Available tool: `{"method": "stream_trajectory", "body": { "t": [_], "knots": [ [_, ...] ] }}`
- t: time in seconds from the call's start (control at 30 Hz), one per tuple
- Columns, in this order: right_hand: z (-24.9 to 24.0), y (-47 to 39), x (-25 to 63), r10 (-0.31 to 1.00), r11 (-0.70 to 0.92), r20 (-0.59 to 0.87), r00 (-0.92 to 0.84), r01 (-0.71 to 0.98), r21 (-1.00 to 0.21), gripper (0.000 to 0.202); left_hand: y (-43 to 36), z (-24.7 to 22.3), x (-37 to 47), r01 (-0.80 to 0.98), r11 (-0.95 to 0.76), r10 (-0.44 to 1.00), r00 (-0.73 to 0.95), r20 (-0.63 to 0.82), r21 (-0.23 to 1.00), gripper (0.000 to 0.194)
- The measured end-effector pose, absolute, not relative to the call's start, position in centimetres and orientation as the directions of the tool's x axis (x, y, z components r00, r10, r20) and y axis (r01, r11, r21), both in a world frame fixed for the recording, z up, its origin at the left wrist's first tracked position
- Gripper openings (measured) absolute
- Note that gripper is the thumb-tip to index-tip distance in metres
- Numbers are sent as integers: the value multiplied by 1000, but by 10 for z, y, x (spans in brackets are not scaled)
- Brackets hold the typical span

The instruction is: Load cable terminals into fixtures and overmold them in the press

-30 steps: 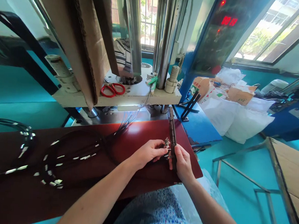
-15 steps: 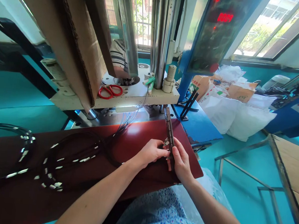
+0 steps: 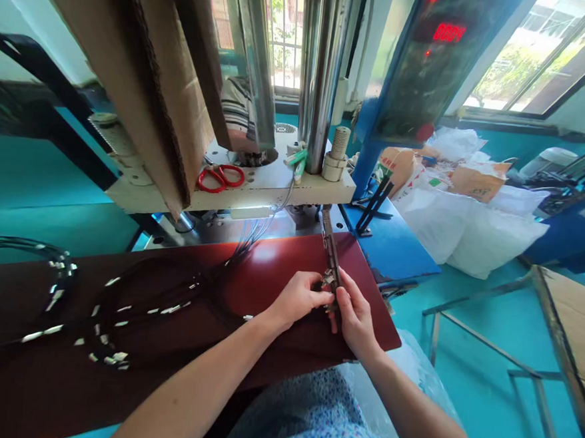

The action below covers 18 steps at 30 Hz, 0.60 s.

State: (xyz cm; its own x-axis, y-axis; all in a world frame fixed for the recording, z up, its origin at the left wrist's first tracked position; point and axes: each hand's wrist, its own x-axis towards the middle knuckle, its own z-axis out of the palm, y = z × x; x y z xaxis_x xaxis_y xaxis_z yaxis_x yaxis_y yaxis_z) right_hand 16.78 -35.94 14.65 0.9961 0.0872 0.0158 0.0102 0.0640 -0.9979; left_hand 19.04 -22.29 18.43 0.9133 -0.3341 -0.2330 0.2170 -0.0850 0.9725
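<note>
My right hand (image 3: 357,317) is closed around the near end of a long, narrow, dark slotted bar (image 3: 329,238), which slants up and away over the board. My left hand (image 3: 297,302) is beside it, thumb and fingers pinched at a small silvery piece (image 3: 328,276) against the bar's left side. Its exact shape is partly hidden by the fingers. Bundled black cables (image 3: 112,286) with whitish ends lie coiled on the dark red board (image 3: 264,254), to the left of my hands.
Behind the board stands a press with steel columns (image 3: 323,81). Red-handled scissors (image 3: 221,178) and a green-and-white tool (image 3: 297,160) rest on its plate. A blue control box (image 3: 407,73) rises at right, near white sacks (image 3: 472,225). Cardboard (image 3: 146,89) hangs at left.
The bar's far end has tipped slightly left and away from me. Both hands keep nearly the same grip, and the whole view has shifted a little.
</note>
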Motion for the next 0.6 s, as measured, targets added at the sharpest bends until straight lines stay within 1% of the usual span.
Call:
{"method": "stream_trajectory", "body": {
  "t": [0.07, 0.17, 0.23, 0.3, 0.37, 0.5, 0.6],
  "knots": [
    [147, -360, 168, 93, 104, -13, 996, -23, -994, 53, -221, 184, 191, 155, -67, -319, 933, -168, 986, 22],
    [148, -360, 169, 79, 171, -32, 996, -45, -984, 55, -215, 182, 194, 75, -62, -238, 967, -88, 995, 29],
    [149, -360, 168, 62, 183, -27, 998, -38, -982, 55, -210, 181, 196, 73, -83, -191, 978, -87, 994, 31],
    [150, -360, 168, 49, 180, -27, 998, -36, -983, 55, -207, 180, 198, 84, -104, -174, 980, -101, 991, 30],
    [150, -360, 167, 46, 178, -30, 999, -37, -983, 55, -206, 179, 198, 65, -133, -184, 979, -89, 989, 30],
    [149, -360, 167, 57, 170, -20, 998, -29, -985, 54, -205, 180, 194, 39, -160, -250, 965, -78, 986, 30],
    [148, -360, 167, 63, 161, -21, 998, -31, -987, 54, -205, 182, 192, -26, -185, -264, 964, -24, 982, 24]
  ]
}}
